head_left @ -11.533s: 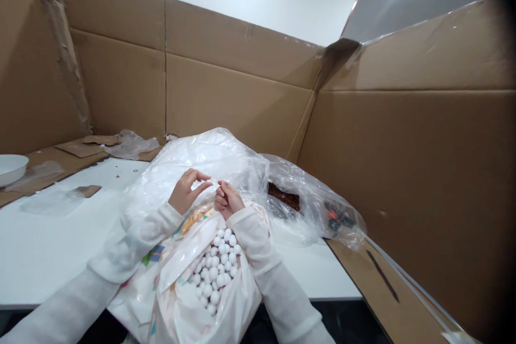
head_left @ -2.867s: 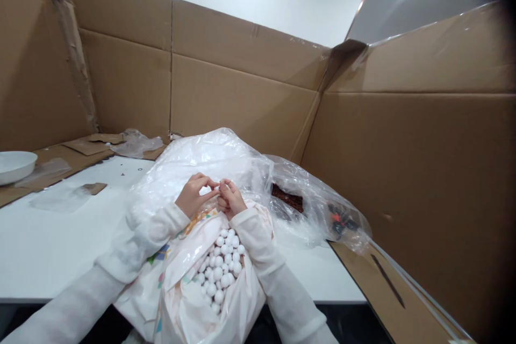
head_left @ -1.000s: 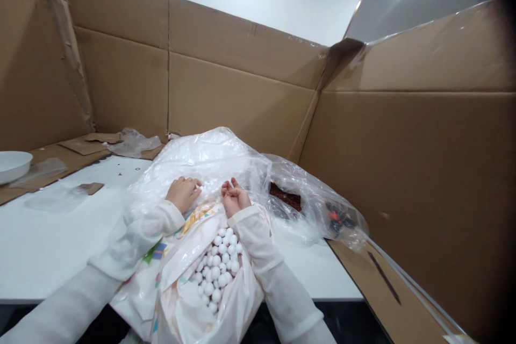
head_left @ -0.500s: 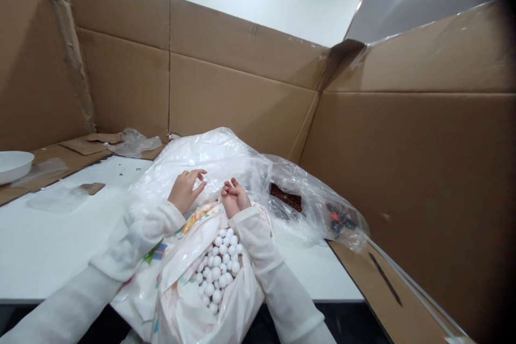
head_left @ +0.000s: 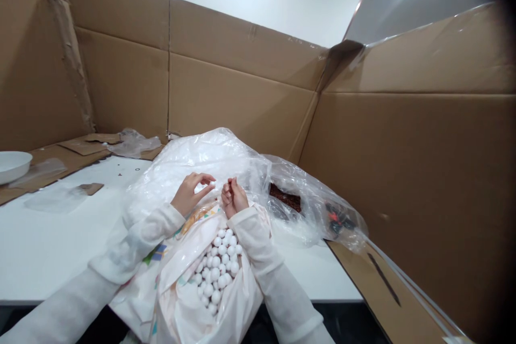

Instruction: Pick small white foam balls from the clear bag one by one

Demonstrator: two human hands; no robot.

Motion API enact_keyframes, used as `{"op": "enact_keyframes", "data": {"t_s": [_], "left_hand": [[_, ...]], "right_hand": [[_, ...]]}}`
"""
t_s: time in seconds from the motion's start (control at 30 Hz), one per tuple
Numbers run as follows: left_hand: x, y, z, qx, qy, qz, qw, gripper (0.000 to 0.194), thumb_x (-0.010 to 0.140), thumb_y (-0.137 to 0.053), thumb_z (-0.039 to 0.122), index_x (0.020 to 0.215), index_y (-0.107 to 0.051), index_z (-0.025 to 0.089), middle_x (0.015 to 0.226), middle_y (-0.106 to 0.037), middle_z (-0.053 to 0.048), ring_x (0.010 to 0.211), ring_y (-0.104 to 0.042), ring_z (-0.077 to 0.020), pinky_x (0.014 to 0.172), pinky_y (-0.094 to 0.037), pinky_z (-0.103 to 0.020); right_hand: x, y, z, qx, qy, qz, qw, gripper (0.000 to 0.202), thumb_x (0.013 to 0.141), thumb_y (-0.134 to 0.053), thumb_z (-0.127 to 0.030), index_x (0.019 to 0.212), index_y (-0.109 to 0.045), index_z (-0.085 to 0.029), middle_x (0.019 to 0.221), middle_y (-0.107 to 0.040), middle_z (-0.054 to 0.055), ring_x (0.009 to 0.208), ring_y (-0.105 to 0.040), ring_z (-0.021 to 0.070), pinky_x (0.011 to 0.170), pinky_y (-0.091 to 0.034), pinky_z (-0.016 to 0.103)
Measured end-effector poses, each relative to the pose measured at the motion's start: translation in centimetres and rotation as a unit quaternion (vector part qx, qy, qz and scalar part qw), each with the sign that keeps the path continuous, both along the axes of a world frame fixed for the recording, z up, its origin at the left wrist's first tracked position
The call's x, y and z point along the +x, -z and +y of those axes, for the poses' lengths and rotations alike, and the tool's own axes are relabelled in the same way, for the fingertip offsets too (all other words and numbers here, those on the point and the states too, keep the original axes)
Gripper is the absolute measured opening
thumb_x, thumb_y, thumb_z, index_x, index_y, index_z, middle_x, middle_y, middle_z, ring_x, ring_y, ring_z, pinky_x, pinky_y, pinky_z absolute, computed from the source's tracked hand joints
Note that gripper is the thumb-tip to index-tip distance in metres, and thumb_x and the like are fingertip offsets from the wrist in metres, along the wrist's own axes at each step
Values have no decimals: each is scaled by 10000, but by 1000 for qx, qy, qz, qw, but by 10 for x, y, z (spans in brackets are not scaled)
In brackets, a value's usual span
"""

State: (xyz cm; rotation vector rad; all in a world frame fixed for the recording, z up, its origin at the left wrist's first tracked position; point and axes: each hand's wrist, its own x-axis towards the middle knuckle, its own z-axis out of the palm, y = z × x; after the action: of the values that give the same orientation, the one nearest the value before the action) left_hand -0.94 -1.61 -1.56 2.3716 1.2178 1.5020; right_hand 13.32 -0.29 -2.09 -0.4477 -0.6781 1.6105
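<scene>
Above the rear edge of an open printed plastic bag [head_left: 175, 293], my left hand [head_left: 191, 193] pinches a small white ball [head_left: 213, 184] between thumb and fingertips. Just to its right, my right hand [head_left: 234, 197] is closed with its fingertips pressed together; what they hold, if anything, is too small to make out. Many white balls [head_left: 215, 271] lie in the bag's mouth, below my right wrist. Behind both hands spreads a large clear plastic bag [head_left: 193, 153] with white contents.
Another clear bag to the right holds a dark reddish-brown bundle [head_left: 285, 198] and a red-and-black bundle [head_left: 337, 219]. A white bowl [head_left: 14, 167] stands far left on cardboard. Tall cardboard walls [head_left: 242, 80] enclose the white table [head_left: 48, 247]. A dark strip [head_left: 384, 279] lies right.
My left hand has moved slightly right, toward my right hand, and the white ball now shows at its fingertips. The fingers of my right hand have closed together.
</scene>
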Motion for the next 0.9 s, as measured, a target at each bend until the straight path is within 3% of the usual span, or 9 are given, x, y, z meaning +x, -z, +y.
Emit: {"op": "enact_keyframes", "data": {"t_s": [0.13,0.23,0.4,0.53,0.73,0.9], "left_hand": [[1,0,-1,-13,13,-2,1000,143,816,-524,315,891,-571,203,809,-580,-7,791,-519,-163,747,-389,-293],[1,0,-2,-15,15,2,1000,145,812,-530,314,894,-574,203,803,-580,-8,795,-519,-167,755,-384,-301],[2,1,-2,-17,17,-13,1000,152,810,-532,321,896,-572,201,812,-580,-10,798,-518,-168,753,-386,-300],[2,0,-3,-22,21,-30,999,146,814,-527,308,904,-564,200,838,-581,-8,798,-522,-161,743,-389,-288],[4,0,-3,-32,34,-39,998,138,812,-529,303,892,-551,192,846,-581,-7,784,-529,-152,734,-393,-285],[4,0,-2,-18,41,-32,998,131,801,-541,298,867,-554,186,793,-571,1,741,-517,-145,698,-396,-276]], "right_hand": [[0,3,1,37,14,-30,999,344,639,-637,-487,665,-491,-176,384,-434,-92,276,-234,19,258,-138,151],[0,4,1,56,12,-29,998,363,595,-673,-479,641,-472,-180,358,-416,-106,268,-224,17,257,-135,149],[-3,1,-1,41,8,5,999,262,603,-712,-299,684,-499,-171,546,-608,-34,438,-461,39,389,-347,131],[-3,0,0,16,33,19,999,174,652,-672,-265,681,-537,-160,656,-673,23,501,-511,52,459,-404,153],[-1,2,0,23,11,-18,1000,166,594,-718,-257,655,-617,-141,657,-649,7,498,-475,42,442,-383,153],[-4,3,-1,46,-34,-54,997,233,518,-758,-316,627,-652,-141,485,-522,-46,451,-417,39,433,-354,170]]}}
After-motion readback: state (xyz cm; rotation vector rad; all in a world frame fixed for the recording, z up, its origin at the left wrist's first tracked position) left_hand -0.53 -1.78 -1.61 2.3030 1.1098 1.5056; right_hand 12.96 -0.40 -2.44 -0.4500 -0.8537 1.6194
